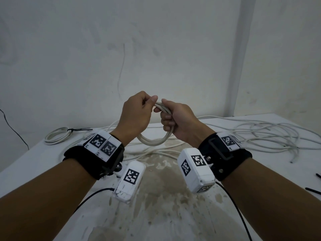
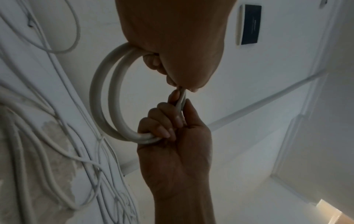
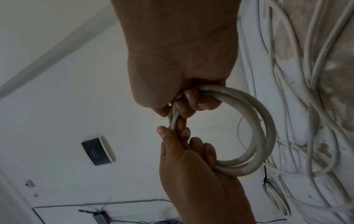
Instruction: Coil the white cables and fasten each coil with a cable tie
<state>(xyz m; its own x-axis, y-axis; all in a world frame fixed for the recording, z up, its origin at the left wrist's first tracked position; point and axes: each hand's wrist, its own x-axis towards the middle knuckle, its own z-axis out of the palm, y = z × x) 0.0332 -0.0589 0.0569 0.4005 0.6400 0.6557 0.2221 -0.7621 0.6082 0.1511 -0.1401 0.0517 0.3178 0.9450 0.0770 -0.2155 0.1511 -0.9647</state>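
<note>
A small coil of white cable (image 1: 152,140) hangs in the air above the worktop (image 1: 31,164), held at its top by both hands. The left hand (image 1: 137,115) pinches the strands between thumb and fingers; the right hand (image 1: 177,122) has its fingers curled round the bundle.

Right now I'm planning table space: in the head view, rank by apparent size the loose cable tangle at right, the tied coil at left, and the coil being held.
1. Loose cable tangle, clearly largest.
2. Tied coil and held coil: similar, and the held one is nearer the camera, so unranked.
</note>
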